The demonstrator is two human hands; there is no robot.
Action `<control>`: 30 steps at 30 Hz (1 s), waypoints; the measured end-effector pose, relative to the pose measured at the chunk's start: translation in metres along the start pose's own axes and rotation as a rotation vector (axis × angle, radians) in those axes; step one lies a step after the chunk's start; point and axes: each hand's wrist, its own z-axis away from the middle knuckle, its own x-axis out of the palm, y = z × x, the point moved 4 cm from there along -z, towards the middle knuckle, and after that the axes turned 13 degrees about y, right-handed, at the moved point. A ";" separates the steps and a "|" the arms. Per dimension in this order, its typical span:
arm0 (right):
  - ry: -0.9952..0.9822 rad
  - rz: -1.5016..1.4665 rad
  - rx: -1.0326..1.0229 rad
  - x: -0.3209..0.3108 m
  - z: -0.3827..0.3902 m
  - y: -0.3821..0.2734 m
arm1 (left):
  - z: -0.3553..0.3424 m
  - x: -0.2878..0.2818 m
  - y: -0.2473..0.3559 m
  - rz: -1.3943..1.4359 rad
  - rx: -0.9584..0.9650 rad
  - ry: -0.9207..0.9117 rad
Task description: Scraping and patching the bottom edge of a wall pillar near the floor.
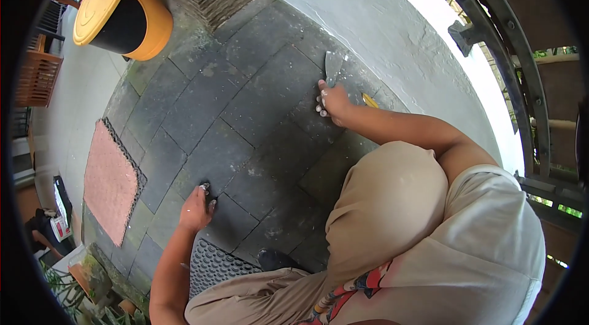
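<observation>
My right hand (333, 103) reaches forward and grips a scraper with a flat metal blade (333, 66). The blade's edge rests where the dark stone floor tiles (257, 79) meet the base of the white plastered wall (392, 30). A small yellow piece (370, 100) shows just behind the hand, on the floor. My left hand (197, 205) presses on a floor tile, fingers bent, holding nothing. I am crouched low; my knees in beige trousers (386, 196) fill the lower right.
An orange and black bin with a yellow lid (123, 9) stands at the far left. A reddish doormat (110, 181) lies on the left, and a black rubber mat (218, 266) under my left arm. Metal railing (509, 36) runs along the right beyond the wall.
</observation>
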 end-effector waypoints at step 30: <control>0.236 1.019 -0.971 -0.070 -0.010 -0.085 | -0.016 0.017 0.017 0.099 0.076 0.109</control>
